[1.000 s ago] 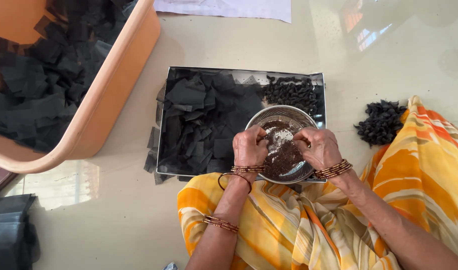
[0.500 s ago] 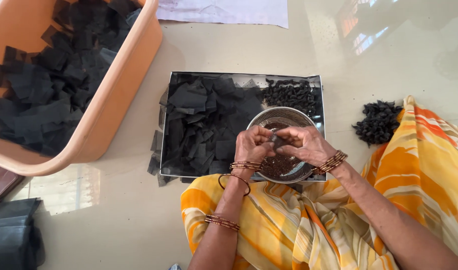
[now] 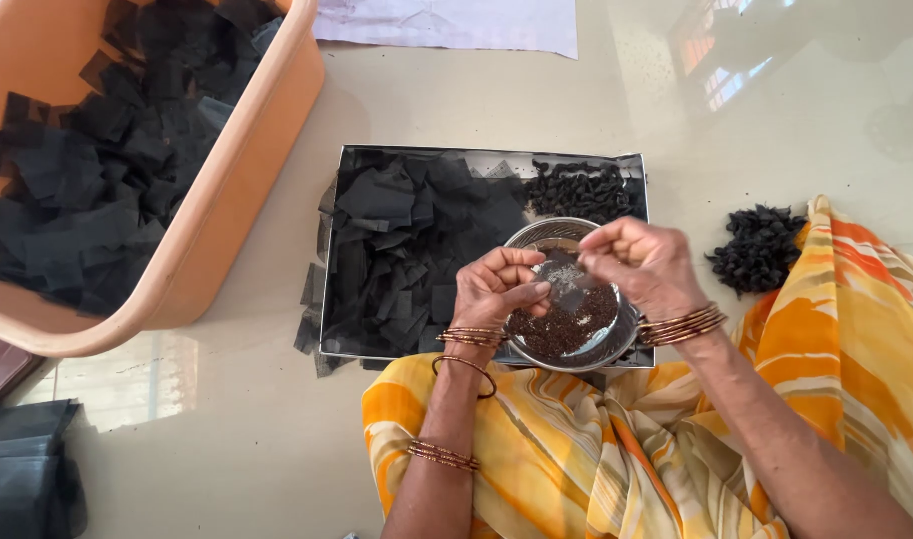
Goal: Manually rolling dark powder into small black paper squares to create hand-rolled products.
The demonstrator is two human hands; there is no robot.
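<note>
Your left hand (image 3: 496, 287) is curled over the near left edge of the steel bowl (image 3: 536, 236), fingers folded into a narrow grip; a small dark piece seems pinched under the thumb, though it is too small to tell for sure. Your right hand (image 3: 641, 265) hovers over the bowl's right rim, fingertips bunched together in a tight pinch, and you cannot tell whether anything sits between them. The bowl holds a layer of small dark brown seeds (image 3: 566, 324) with a patch of shiny bare metal showing in the middle.

The bowl rests in the near right corner of a flat metal tray (image 3: 631, 165). Most of the tray is covered by a heap of black paper squares (image 3: 407, 230), some spilling over its left edge onto the floor. In the far right corner of the tray lies a pile of small dark twisted bundles (image 3: 581, 190). A second pile of the same bundles (image 3: 761, 250) sits on the floor just right of the tray, beside your orange and yellow cloth (image 3: 856, 339).

To the left, well apart from the tray, stands an orange plastic tub (image 3: 247, 200) filled with more black squares.
</note>
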